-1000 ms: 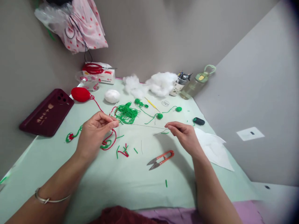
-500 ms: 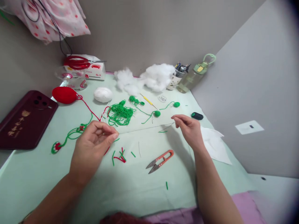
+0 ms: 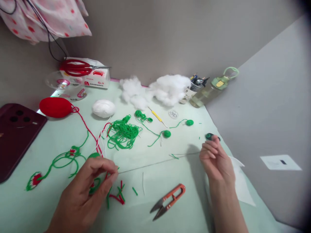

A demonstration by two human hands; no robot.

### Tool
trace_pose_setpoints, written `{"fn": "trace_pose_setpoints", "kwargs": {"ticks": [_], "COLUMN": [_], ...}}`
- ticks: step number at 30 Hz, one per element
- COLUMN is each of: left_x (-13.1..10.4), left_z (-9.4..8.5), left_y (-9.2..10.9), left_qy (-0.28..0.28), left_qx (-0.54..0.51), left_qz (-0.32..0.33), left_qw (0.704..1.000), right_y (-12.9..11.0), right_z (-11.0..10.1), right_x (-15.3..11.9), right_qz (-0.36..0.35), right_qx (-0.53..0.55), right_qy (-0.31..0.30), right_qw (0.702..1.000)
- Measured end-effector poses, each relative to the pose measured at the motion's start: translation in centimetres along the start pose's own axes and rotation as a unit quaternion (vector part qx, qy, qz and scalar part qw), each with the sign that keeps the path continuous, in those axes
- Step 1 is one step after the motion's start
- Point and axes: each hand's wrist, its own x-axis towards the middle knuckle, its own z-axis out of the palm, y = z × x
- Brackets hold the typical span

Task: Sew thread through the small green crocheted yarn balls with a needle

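A thin dark thread (image 3: 150, 164) runs nearly straight between my two hands. My left hand (image 3: 87, 191) pinches its left end between thumb and forefinger. The other end reaches my right hand (image 3: 217, 158), whose fingers are curled closed with the palm partly turned up. A green and red crocheted piece (image 3: 96, 186) shows partly behind my left hand. Between the hands, nearer to me, lie orange thread snips (image 3: 167, 202) with their blades apart. Yarn snippets (image 3: 119, 194) in red and green are scattered beside my left hand. Just beyond my right hand sits a dark spool-like object (image 3: 209, 136), partly covered.
Green yarn (image 3: 123, 132) lies tangled mid-table, near a white yarn ball (image 3: 103, 108) and red yarn ball (image 3: 55, 107). A yellow-handled crochet hook (image 3: 156, 115) and white stuffing (image 3: 170, 89) lie farther back. A bottle (image 3: 209, 92) stands back right; a phone (image 3: 19, 139) is at left.
My right hand has moved right and turned its palm up, and the thread between my hands is longer. My left hand keeps its pinch. The view has shifted.
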Motion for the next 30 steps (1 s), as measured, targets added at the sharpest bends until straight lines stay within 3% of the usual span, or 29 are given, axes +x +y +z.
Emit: {"fn": "trace_pose_setpoints", "kwargs": {"ticks": [3,6,10,12,16,21,26,28,30], "left_x": [0.2,0.2,0.1,0.0,0.2,0.2,-0.5,-0.8,-1.1], "left_z": [0.7,1.0,0.9,0.9,1.5,1.7,1.3,1.4,1.6], "left_y": [-0.5,-0.5,-0.6,-0.5,0.6,1.6,1.4,1.5,1.6], "left_qy": [0.015,-0.008,-0.030,-0.034,-0.098,-0.170,-0.201,-0.191,-0.183], "left_qx": [0.006,0.016,0.023,0.023,-0.006,0.000,0.081,0.100,0.111], "left_qz": [-0.032,-0.069,-0.073,-0.074,-0.051,0.037,0.106,0.141,0.170], "left_qw": [0.999,0.997,0.997,0.996,0.994,0.985,0.971,0.966,0.962], "right_y": [-0.1,0.7,2.4,3.4,5.1,5.6,5.0,5.2,5.6], "right_z": [-0.1,0.4,1.2,1.5,1.8,2.3,3.6,4.2,4.7], "right_x": [-0.1,-0.2,-0.8,-1.3,-2.0,-2.2,-1.8,-0.6,1.0], "right_qz": [-0.005,0.006,-0.032,-0.080,-0.143,-0.190,-0.268,-0.265,-0.249], "right_qx": [-0.021,-0.052,-0.191,-0.309,-0.522,-0.611,-0.697,-0.704,-0.693], "right_qy": [0.008,0.045,0.067,0.072,0.058,-0.089,-0.165,-0.191,-0.212], "right_qw": [1.000,0.998,0.979,0.945,0.839,0.763,0.644,0.630,0.642]}}
